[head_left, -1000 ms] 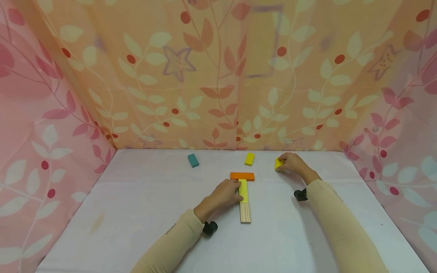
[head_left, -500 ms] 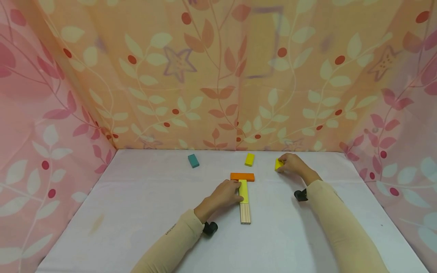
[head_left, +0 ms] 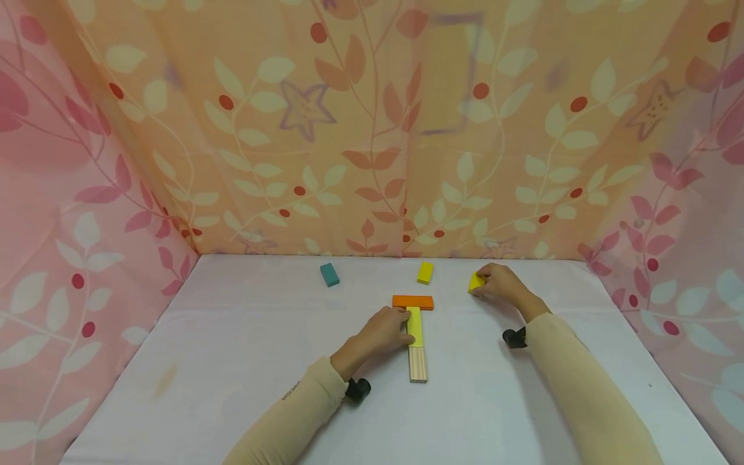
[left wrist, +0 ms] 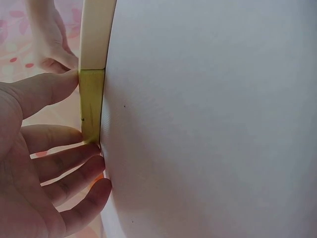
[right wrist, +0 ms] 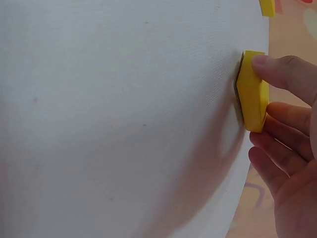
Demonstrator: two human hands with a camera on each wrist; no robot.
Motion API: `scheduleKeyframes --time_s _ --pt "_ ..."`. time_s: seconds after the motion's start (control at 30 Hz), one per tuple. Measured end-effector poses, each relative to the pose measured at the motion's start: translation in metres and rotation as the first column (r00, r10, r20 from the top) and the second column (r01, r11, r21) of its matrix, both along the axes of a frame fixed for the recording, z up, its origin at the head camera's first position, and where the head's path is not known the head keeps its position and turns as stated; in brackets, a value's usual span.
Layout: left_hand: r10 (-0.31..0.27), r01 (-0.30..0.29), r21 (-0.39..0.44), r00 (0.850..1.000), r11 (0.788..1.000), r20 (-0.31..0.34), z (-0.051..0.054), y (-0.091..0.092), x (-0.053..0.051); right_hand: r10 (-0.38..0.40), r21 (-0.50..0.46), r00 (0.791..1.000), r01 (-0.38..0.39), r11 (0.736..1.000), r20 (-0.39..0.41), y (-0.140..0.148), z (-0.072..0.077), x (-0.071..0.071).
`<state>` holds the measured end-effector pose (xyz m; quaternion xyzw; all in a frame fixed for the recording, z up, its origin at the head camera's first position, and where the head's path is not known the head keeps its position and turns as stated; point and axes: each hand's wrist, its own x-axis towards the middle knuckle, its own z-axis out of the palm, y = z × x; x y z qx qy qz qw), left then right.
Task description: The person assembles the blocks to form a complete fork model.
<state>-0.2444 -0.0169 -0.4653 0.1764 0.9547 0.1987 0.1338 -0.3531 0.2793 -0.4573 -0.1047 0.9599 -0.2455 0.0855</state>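
Note:
A lime-yellow block (head_left: pixel 415 326) lies end to end with a plain wooden block (head_left: pixel 417 365) in the middle of the table. My left hand (head_left: pixel 380 332) pinches the lime-yellow one along its length, thumb near the joint with the wooden block, as the left wrist view shows. Across the far end of this line lies an orange block (head_left: pixel 413 302). At the back right, my right hand (head_left: pixel 504 284) pinches a yellow block (right wrist: pixel 253 94) between thumb and fingers. In the right wrist view that block has slanted faces and sits at the white cloth.
Behind the orange block lies another yellow block (head_left: pixel 425 272). A teal block (head_left: pixel 329 275) rests farther left near the back edge. White cloth covers the table (head_left: pixel 232 361), and floral fabric (head_left: pixel 372 129) walls the back and both sides.
My right wrist has shifted slightly toward me and to the right, its fingers still on the yellow block. The left hand stays where it was.

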Motion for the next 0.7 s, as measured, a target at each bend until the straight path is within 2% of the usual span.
scheduleKeyframes --time_s 0.4,0.7 --pt "0.0 0.0 -0.004 1.0 1.0 -0.003 -0.0013 0.0002 -0.0003 0.024 -0.052 0.997 -0.027 0.998 -0.068 -0.0026 0.0025 0.0071" --pt "0.001 -0.001 0.0 1.0 1.0 0.006 0.0008 0.0003 0.001 0.058 -0.044 0.992 -0.063 0.997 -0.108 -0.0087 0.0074 0.0075"
